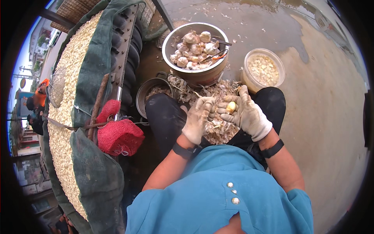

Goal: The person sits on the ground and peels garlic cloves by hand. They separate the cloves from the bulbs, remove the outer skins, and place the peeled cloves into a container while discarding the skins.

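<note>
Far left, a wide bed of peeled garlic cloves [66, 101] lies pale and pebbly on green netting, beside a coarse red mesh bag [120, 134]. A dented metal bowl [168, 43] is heaped with whole papery garlic bulbs [194, 48], so, judging by that, plenty is left to peel. Dry skins [218, 130] litter the lap. The left hand [198, 117], in a grimy knit glove, curls loosely; the right hand [247, 113] pinches a smooth yellowish garlic clove [231, 107] above the lap. Right, a translucent plastic tub [249, 80] holds finished cloves.
</note>
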`<state>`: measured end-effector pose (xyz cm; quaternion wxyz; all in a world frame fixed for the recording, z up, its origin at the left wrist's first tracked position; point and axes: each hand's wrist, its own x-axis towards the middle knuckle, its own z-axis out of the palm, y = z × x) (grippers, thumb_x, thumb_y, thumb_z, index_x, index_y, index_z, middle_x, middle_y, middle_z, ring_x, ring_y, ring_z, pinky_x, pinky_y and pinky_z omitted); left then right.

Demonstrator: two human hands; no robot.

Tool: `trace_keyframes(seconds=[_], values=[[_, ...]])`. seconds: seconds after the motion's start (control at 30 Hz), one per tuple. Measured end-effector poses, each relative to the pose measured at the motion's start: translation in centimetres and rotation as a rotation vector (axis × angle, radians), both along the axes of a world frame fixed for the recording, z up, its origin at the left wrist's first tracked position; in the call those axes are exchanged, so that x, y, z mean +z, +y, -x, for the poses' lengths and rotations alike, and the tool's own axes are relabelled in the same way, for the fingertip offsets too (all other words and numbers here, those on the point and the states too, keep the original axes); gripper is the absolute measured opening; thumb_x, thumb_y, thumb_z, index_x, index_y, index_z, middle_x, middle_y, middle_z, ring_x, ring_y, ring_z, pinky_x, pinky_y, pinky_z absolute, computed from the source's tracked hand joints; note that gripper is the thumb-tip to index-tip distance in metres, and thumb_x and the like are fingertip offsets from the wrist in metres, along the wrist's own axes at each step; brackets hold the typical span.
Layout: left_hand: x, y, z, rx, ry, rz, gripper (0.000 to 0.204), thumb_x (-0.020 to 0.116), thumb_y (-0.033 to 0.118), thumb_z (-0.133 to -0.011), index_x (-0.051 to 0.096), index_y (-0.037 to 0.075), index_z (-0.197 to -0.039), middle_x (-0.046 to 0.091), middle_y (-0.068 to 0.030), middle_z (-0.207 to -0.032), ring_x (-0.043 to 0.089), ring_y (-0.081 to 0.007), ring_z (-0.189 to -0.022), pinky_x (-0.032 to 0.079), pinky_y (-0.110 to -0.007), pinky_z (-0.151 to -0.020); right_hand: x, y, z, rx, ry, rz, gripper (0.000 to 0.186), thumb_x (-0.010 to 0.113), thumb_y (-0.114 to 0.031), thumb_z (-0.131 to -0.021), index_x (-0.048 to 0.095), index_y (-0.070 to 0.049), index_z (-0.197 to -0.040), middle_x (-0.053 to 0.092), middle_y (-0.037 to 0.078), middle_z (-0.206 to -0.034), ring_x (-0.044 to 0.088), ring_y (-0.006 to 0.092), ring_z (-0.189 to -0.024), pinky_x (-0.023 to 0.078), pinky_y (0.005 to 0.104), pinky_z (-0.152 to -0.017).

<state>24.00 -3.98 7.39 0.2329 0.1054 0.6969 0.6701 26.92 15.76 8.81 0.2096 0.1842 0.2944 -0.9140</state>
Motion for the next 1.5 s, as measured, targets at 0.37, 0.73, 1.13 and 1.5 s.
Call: trace_keyframes(seconds=[0.37, 0.73, 1.13, 1.5], values=[[1.1, 2.3, -0.6, -0.171, 0.665, 0.71, 0.031, 0.064, 0.03, -0.086, 0.06, 0.005, -0.104, 0.058, -0.016, -0.087, 0.058, -0.0345, -0.085, 0.045, -0.046, -0.073, -2.5, -0.7, -0.5, 0.129, 0.106, -0.143, 0.024, 0.047, -0.025, -0.101, 0.057, -0.005, -0.107, 0.061, 0.004, -0.092, 0.059, 0.0132, -0.079, 0.053, 0.0277, -0.074], [2.5, 1.6, -0.1, -0.282, 0.721, 0.668, 0.015, 0.058, 0.02, -0.088, 0.06, 0.005, -0.088, 0.061, -0.0167, -0.082, 0.06, -0.0371, -0.083, 0.045, -0.048, -0.075, -1.8, -1.6, -1.1, 0.135, -0.048, -0.226, 0.029, 0.046, -0.03, -0.1, 0.058, -0.004, -0.1, 0.063, 0.009, -0.094, 0.065, 0.0213, -0.084, 0.056, 0.0378, -0.08], [1.5, 0.3, 0.3, 0.178, -0.378, -0.198, 0.031, 0.048, 0.033, -0.099, 0.059, 0.004, -0.1, 0.049, 0.0052, -0.073, 0.042, -0.0038, -0.062, 0.035, -0.018, -0.056, -1.7, -1.0, -0.6, 0.121, -0.184, -0.135, 0.042, 0.046, -0.048, -0.098, 0.056, -0.007, -0.097, 0.065, 0.013, -0.089, 0.068, 0.0224, -0.077, 0.057, 0.0343, -0.07], [0.8, 0.8, 1.2, 0.21, -0.505, -0.475, 0.042, 0.043, 0.034, -0.102, 0.058, -0.004, -0.111, 0.061, -0.0102, -0.095, 0.061, -0.0189, -0.086, 0.051, -0.033, -0.082, -3.0, -1.6, -0.6, 0.086, -0.148, -0.126, 0.036, 0.048, -0.041, -0.099, 0.058, -0.008, -0.109, 0.062, 0.006, -0.092, 0.064, 0.0177, -0.084, 0.054, 0.0286, -0.067]])
